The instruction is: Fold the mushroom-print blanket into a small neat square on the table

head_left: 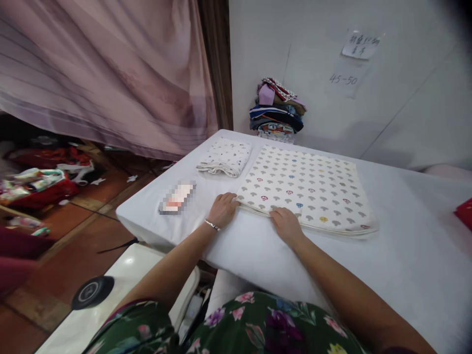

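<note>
A white cloth printed with mushrooms (pixel 313 189) lies folded in layers on the white-covered table (pixel 254 260). My left hand (pixel 224 209) pinches its near left corner, fingers on top of the fabric. Farther right along the same near edge, my right hand (pixel 286 224) grips the layers, its thumb hidden. Both hands are close to the table surface. Behind my left hand sits a smaller folded cloth (pixel 226 155) with a small scattered print, apart from the larger one. A blurred-out flat object, perhaps a phone (pixel 178 197), rests left of my left hand.
A stack of folded clothes (pixel 277 110) stands beyond the table's far edge, against the white wall (pixel 317 29). A pink curtain (pixel 129 73) hangs at the left. Below are a white stool-like surface (pixel 125 275) with a round black object (pixel 93 292) and a red basket (pixel 44 189).
</note>
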A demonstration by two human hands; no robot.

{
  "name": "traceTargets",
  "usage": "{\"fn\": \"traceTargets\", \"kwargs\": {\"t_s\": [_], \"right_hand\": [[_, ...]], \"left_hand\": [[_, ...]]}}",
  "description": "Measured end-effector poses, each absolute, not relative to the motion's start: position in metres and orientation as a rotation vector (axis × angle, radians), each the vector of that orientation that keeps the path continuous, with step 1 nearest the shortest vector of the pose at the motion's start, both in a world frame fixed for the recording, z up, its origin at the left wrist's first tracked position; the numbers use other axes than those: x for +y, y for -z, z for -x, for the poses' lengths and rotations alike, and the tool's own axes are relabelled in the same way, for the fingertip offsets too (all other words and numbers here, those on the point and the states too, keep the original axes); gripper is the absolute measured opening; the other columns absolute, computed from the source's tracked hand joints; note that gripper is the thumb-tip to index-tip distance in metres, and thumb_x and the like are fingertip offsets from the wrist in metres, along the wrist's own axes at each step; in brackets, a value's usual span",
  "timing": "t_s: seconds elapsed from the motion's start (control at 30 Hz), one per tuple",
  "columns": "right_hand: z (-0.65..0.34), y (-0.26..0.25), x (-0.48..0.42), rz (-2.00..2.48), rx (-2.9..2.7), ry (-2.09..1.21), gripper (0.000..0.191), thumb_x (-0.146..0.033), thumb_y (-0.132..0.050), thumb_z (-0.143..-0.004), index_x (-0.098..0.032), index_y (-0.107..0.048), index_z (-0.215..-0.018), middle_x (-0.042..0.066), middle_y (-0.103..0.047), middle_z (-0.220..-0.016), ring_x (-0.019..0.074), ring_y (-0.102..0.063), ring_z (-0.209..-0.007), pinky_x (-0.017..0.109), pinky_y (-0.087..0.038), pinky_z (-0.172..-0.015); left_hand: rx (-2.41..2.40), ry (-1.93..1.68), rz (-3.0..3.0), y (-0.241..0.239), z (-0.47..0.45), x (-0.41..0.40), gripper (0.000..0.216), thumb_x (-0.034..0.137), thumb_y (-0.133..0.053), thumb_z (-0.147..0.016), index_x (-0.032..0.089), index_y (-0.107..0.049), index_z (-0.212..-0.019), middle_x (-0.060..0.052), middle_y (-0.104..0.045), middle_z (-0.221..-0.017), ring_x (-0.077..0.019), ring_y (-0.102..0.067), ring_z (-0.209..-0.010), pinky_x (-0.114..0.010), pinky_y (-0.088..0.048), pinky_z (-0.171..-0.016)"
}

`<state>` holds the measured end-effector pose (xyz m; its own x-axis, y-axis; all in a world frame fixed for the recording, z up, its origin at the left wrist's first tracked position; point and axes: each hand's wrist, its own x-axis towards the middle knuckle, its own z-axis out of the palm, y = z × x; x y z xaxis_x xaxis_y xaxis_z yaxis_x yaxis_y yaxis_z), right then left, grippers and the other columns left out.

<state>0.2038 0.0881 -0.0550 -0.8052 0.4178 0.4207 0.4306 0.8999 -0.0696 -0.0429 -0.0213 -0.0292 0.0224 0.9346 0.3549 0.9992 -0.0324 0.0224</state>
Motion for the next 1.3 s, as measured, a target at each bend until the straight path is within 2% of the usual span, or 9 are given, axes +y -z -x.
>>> {"fn": "traceTargets", "kwargs": {"t_s": [0.1, 0.3, 0.5, 0.77, 1.0, 1.17, 1.3], "right_hand": [[-0.204, 0.056, 0.088, 0.621, -2.643, 0.030, 0.024, -0.020, -0.040, -0.091, -0.017, -0.063, -0.100, 0.009, -0.060, -0.096, 0.0197, -0.049, -0.084, 0.031, -0.039, -0.077], [-0.203, 0.059, 0.089, 0.625, -2.660, 0.041, 0.024, -0.018, -0.041, -0.091, -0.017, -0.062, -0.101, 0.009, -0.060, -0.101, 0.0202, -0.047, -0.087, 0.032, -0.038, -0.079], [-0.201, 0.054, 0.085, 0.653, -2.698, 0.055, 0.022, -0.020, -0.043, -0.091, -0.018, -0.061, -0.102, 0.009, -0.058, -0.107, 0.0208, -0.047, -0.090, 0.033, -0.036, -0.079], [-0.180, 0.046, 0.077, 0.598, -2.693, 0.108, 0.036, -0.019, -0.042, -0.091, -0.016, -0.048, -0.126, 0.012, -0.056, -0.108, 0.0227, -0.047, -0.091, 0.034, -0.035, -0.074], [-0.147, 0.041, 0.071, 0.439, -2.717, -0.032, 0.029, -0.019, -0.037, -0.093, -0.017, -0.052, -0.117, 0.011, -0.057, -0.111, 0.0222, -0.048, -0.095, 0.034, -0.036, -0.077], [-0.135, 0.039, 0.073, 0.552, -2.679, -0.351, 0.024, -0.023, -0.040, -0.092, -0.016, -0.056, -0.108, 0.008, -0.060, -0.097, 0.0189, -0.051, -0.090, 0.031, -0.039, -0.078], [-0.129, 0.030, 0.078, 0.674, -2.746, -0.441, 0.022, -0.023, -0.041, -0.092, -0.019, -0.061, -0.100, 0.005, -0.059, -0.091, 0.0163, -0.052, -0.088, 0.027, -0.039, -0.077]], "left_hand": [[-1.989, 0.380, 2.084, 0.025, 0.048, -0.023, 0.025, 0.011, -0.047, -0.080, 0.023, -0.064, -0.095, -0.007, -0.058, -0.117, -0.0228, -0.048, -0.112, -0.040, -0.038, -0.090], [-1.879, 0.450, 2.229, 0.022, 0.059, -0.023, 0.012, 0.024, -0.051, -0.084, 0.022, -0.062, -0.090, -0.006, -0.058, -0.116, -0.0206, -0.051, -0.107, -0.040, -0.037, -0.092], [-1.826, 0.560, 2.285, 0.025, 0.061, -0.022, 0.014, 0.026, -0.049, -0.086, 0.020, -0.062, -0.082, -0.007, -0.058, -0.116, -0.0195, -0.052, -0.106, -0.039, -0.039, -0.091], [-1.816, 0.635, 2.347, 0.025, 0.061, -0.020, 0.017, 0.026, -0.047, -0.087, 0.020, -0.062, -0.082, -0.005, -0.061, -0.115, -0.0187, -0.052, -0.106, -0.038, -0.040, -0.092], [-1.858, 0.645, 2.354, 0.027, 0.061, -0.018, 0.014, 0.026, -0.050, -0.084, 0.020, -0.063, -0.083, -0.007, -0.058, -0.117, -0.0208, -0.051, -0.108, -0.040, -0.040, -0.093], [-1.836, 0.680, 2.347, 0.034, 0.063, -0.019, 0.014, 0.026, -0.051, -0.084, 0.019, -0.063, -0.085, -0.008, -0.058, -0.117, -0.0211, -0.051, -0.108, -0.039, -0.040, -0.092], [-1.822, 0.695, 2.337, 0.040, 0.065, -0.018, 0.012, 0.025, -0.052, -0.083, 0.020, -0.063, -0.082, -0.007, -0.058, -0.118, -0.0210, -0.051, -0.108, -0.039, -0.041, -0.092]]}}
